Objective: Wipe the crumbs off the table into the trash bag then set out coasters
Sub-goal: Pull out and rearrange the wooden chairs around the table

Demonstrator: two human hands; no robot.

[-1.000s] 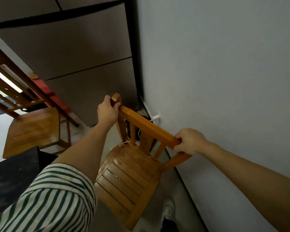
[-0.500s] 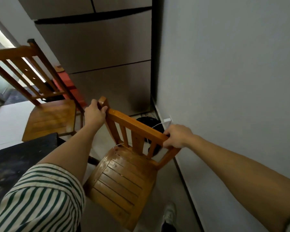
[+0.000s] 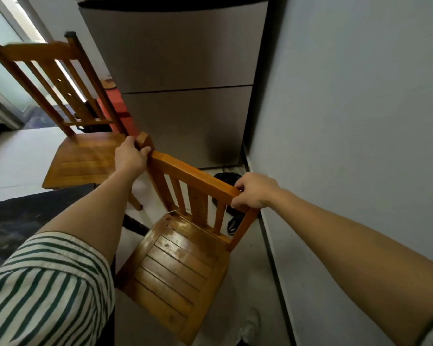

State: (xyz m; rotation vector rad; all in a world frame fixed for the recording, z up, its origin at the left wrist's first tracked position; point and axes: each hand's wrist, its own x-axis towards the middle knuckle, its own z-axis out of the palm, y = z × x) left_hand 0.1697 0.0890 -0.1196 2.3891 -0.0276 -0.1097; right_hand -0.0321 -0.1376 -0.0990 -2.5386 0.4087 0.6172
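My left hand (image 3: 130, 156) curls round the left corner post of the orange-brown wooden slatted chair (image 3: 185, 265), at the top of its back. My right hand (image 3: 254, 189) grips the right end of the top rail, knuckles up, fingers tucked under it (their tips are hidden from me). Both forearms are bare and stretch forward almost straight. The left comes out of a green-and-white striped short sleeve (image 3: 48, 283), and the right reaches in from the lower right.
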